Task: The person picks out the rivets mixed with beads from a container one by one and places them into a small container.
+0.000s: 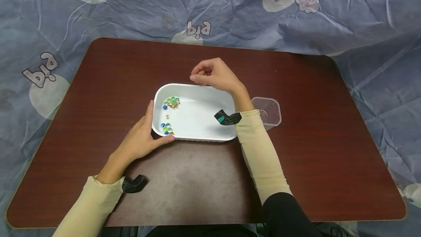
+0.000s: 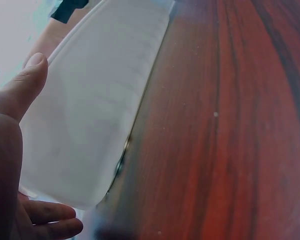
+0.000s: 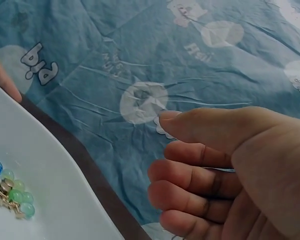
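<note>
A white tray (image 1: pixel 204 114) lies on the table with my left hand (image 1: pixel 136 138) gripping its near left corner. The thumb (image 2: pixel 27 85) runs along the tray's near wall; the other fingers are at its left end. Inside the tray's left part, a far cluster of green and blue marbles (image 1: pixel 168 101) lies with small gold pieces (image 1: pixel 174 106). A second marble group (image 1: pixel 166 129) sits by the near left corner, and a small gold piece (image 1: pixel 167 117) is between them. My right hand (image 1: pixel 218 74) hovers above the tray's far rim, fingers loosely curled and nothing visible in them.
A clear plastic container (image 1: pixel 271 112) stands right of the tray, partly behind my right forearm. The brown wooden table (image 1: pixel 312 149) has rounded corners, and a blue patterned cloth (image 1: pixel 230 17) hangs beyond its far edge. Each wrist wears a black camera.
</note>
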Available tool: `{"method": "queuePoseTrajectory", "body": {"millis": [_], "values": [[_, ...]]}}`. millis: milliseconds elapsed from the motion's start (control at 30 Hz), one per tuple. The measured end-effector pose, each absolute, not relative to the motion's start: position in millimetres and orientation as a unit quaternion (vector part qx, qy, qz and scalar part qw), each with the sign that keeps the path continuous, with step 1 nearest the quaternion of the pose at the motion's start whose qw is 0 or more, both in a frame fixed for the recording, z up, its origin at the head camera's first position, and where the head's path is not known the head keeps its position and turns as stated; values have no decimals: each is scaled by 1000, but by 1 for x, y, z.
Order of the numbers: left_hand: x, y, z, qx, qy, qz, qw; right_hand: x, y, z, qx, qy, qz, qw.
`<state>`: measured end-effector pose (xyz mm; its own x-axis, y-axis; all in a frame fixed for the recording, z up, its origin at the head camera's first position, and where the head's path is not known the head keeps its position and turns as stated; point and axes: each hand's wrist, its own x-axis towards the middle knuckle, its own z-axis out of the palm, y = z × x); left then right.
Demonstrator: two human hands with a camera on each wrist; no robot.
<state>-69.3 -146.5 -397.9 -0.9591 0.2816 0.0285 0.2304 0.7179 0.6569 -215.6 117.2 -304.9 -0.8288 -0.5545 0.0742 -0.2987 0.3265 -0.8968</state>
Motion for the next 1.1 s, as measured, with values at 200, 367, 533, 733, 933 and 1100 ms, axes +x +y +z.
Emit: {"method": "queuePoseTrajectory", "body": {"millis": [200,367,533,733,933,1100], "values": [[-69,-145,-399,142,926,348,39,-216,98,-310,-287,796,-520,119],[-69,-145,-398,142,924,352,43,-214,86,-319,-304,780,-533,125],[-69,-146,-398,144,923,355,40,-216,79,-331,-334,789,-496,141],[-69,-146,-398,149,922,355,38,-217,72,-339,-362,791,-462,170],[-69,-146,-398,150,923,354,34,-214,63,-346,-379,804,-413,196],[-69,-146,-399,154,921,356,29,-210,54,-352,-396,812,-368,219]]}}
